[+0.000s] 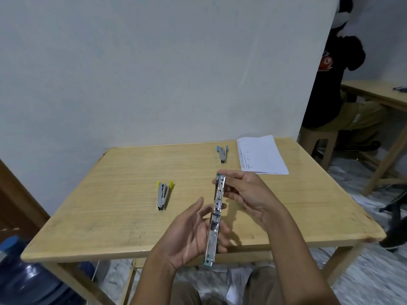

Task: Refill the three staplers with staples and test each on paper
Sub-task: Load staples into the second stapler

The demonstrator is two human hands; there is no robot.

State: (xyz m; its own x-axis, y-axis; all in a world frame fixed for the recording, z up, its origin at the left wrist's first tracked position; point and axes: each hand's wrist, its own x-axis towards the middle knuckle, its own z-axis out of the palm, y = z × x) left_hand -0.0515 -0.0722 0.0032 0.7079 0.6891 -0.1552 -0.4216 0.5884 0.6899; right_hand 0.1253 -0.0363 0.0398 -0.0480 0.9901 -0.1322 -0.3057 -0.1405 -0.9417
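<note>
A metal stapler, swung fully open into one long silver strip with small green tips at both ends, is being held in the air above the near edge of the wooden table, running almost straight away from the person. Its far end is sitting pinched between the thumb and fingertips of the right hand, whose fingers are curling in from the right side of the strip. Its near half is lying against the fingers of the left hand, which is cupping it from the left with the palm turned up and the thumb standing free of the metal; how firmly those fingers are gripping cannot be told. On the tabletop to the left, well apart from the hands, a yellow-handled stapler is lying partly open. Farther back, a blue-handled stapler is resting just beside a stack of printed paper near the far right corner.
</note>
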